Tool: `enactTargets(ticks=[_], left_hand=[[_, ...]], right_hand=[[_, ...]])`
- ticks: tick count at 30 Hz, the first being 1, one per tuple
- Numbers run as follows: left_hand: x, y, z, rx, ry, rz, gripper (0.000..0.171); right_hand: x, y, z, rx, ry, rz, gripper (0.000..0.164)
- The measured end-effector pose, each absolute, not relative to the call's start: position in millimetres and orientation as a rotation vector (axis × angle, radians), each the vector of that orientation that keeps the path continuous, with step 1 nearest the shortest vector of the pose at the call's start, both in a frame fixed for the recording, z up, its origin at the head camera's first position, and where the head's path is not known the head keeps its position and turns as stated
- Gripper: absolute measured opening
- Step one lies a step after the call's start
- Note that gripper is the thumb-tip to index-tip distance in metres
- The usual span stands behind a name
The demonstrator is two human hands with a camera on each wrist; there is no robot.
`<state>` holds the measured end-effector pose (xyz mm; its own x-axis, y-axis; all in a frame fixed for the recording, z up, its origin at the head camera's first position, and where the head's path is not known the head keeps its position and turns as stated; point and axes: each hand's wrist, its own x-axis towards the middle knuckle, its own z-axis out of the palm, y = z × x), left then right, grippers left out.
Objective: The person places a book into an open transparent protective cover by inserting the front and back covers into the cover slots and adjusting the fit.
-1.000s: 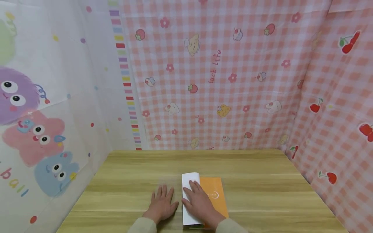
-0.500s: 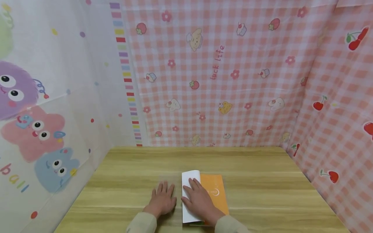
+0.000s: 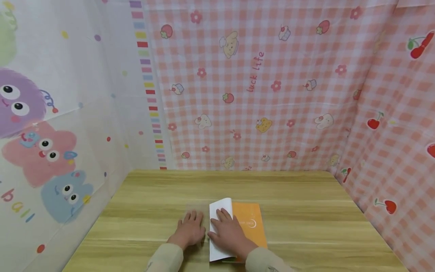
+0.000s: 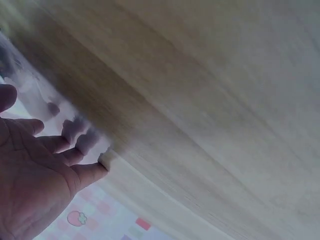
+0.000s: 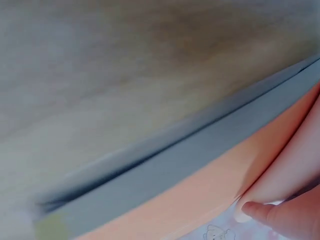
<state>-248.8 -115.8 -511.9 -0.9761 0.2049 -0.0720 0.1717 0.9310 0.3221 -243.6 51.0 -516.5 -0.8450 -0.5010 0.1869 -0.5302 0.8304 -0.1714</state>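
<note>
In the head view, a thin book lies near the table's front edge, its orange cover [image 3: 251,215] to the right and a white leaf [image 3: 221,204] turned to the left. My right hand [image 3: 229,234] rests on the white leaf with fingers spread. Just left of it, my left hand [image 3: 189,229] is palm down, fingers slightly bent and tips at a faint clear sheet [image 3: 197,206]. In the left wrist view, that glossy clear sheet [image 4: 45,100] mirrors the fingers. In the right wrist view, the fingertips [image 5: 255,210] show beside the orange cover [image 5: 200,195].
The wood-grain table [image 3: 153,192] extends behind the book and to both sides. A pink checked cloth [image 3: 292,105] hangs along the back and right, and a white cartoon cloth [image 3: 95,113] hangs at the left.
The right hand and the white leaf's left edge have shifted slightly left. The left hand's fingers have bent a little and drawn together. The head view has tilted slightly.
</note>
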Motion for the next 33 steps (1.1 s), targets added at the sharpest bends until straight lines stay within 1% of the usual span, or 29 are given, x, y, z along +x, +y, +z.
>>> enactTargets(ticks=[3,5,9,15,20,27,30,33], left_hand=[[-247.9,-115.5,-512.2,0.314,2.986,0.468,0.054],[-247.0,-115.0,-512.4,0.316,2.978,0.458,0.056],[-242.6,-113.1,-508.2,0.323,2.978,0.411,0.059],[-241.8,-113.1,-508.9,0.317,3.006,0.384,0.059],[-245.0,-114.8,-509.5,0.292,2.981,0.406,0.058],[-246.2,-113.9,-504.7,0.256,2.927,0.461,0.058],[-246.0,-113.8,-505.3,0.261,2.941,0.477,0.062],[-246.1,-114.5,-505.9,0.27,2.939,0.472,0.065]], right_hand=[[-245.0,46.0,-519.3,0.792,-2.892,0.273,0.048],[-245.7,43.0,-520.3,0.785,-2.892,0.242,0.045],[-247.6,40.6,-515.7,0.809,-2.883,0.325,0.038],[-258.1,53.6,-509.3,0.906,-2.818,0.608,0.044],[-263.4,58.1,-518.1,0.874,-2.873,0.538,0.051],[-259.9,51.6,-522.3,0.821,-2.871,0.479,0.052],[-258.9,50.9,-520.4,0.847,-2.869,0.505,0.052],[-260.7,54.3,-516.3,0.929,-2.869,0.577,0.051]])
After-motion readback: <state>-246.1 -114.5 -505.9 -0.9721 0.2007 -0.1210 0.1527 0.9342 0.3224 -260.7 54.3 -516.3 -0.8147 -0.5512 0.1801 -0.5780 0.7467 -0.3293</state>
